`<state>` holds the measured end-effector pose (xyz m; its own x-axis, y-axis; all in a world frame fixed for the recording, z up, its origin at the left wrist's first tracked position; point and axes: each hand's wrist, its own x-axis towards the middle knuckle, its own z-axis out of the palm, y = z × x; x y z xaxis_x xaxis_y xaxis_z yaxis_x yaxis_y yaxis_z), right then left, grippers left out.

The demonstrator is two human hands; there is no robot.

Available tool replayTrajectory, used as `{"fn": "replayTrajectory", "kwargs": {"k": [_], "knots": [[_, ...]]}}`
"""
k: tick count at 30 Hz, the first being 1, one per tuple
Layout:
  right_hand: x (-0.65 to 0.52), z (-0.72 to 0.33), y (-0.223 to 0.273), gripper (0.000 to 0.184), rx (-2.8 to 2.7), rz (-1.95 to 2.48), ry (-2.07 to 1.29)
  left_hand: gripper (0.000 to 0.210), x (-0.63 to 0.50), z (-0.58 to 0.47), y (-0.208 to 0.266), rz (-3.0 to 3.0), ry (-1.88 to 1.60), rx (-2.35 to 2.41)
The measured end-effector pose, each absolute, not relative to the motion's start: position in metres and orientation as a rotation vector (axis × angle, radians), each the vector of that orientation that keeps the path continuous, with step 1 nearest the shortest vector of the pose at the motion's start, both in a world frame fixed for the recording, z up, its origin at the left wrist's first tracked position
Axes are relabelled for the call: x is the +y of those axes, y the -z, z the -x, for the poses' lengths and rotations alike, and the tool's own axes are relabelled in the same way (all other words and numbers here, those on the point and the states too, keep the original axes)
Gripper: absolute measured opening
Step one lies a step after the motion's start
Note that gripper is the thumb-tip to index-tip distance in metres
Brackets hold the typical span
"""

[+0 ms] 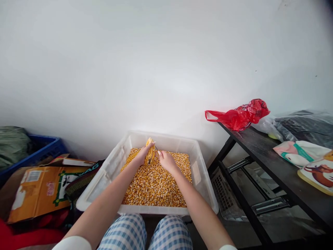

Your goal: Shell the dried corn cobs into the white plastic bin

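Note:
My left hand (pixel 142 156) is closed around a yellow corn cob (pixel 151 150), which it holds upright and slightly tilted over a white plastic tub (pixel 203 173). My right hand (pixel 167 161) is closed beside it, with a thin dark shaft (pixel 156 148) pointing from the fingers toward the cob. The handle is hidden in the fist, so its exact kind does not show. Loose corn kernels (pixel 156 189) cover the tub's floor beneath both hands. At the tub's left, partly behind my left forearm, another cob (pixel 130 160) seems to lie.
On the right stands a black table (pixel 265 152) bearing a red plastic bag (pixel 241 116) and other bags. A grey crate (pixel 225 191) is under it. To the left are a cardboard box (pixel 44 191) and a blue crate (pixel 49 146). A white wall (pixel 161 69) rises behind the tub.

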<state>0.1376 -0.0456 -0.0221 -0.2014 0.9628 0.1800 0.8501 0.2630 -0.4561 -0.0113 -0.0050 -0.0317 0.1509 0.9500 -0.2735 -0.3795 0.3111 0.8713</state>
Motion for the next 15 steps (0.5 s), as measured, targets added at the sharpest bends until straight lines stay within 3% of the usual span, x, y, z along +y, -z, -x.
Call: {"fn": "replayTrajectory", "kwargs": {"k": [6,10,15], "knots": [[-0.034,-0.153,0.027,0.045,-2.030,1.790,-0.406,0.026,-0.004,0.012,0.022,-0.712,-1.067,1.020],[-0.033,-0.155,0.038,0.039,-2.046,1.809,-0.511,0.033,-0.007,0.012,0.017,-0.688,-1.053,0.966],[-0.034,-0.148,0.033,0.045,-1.994,1.719,-0.555,0.040,-0.013,0.004,0.009,-0.619,-1.020,0.804]]}}
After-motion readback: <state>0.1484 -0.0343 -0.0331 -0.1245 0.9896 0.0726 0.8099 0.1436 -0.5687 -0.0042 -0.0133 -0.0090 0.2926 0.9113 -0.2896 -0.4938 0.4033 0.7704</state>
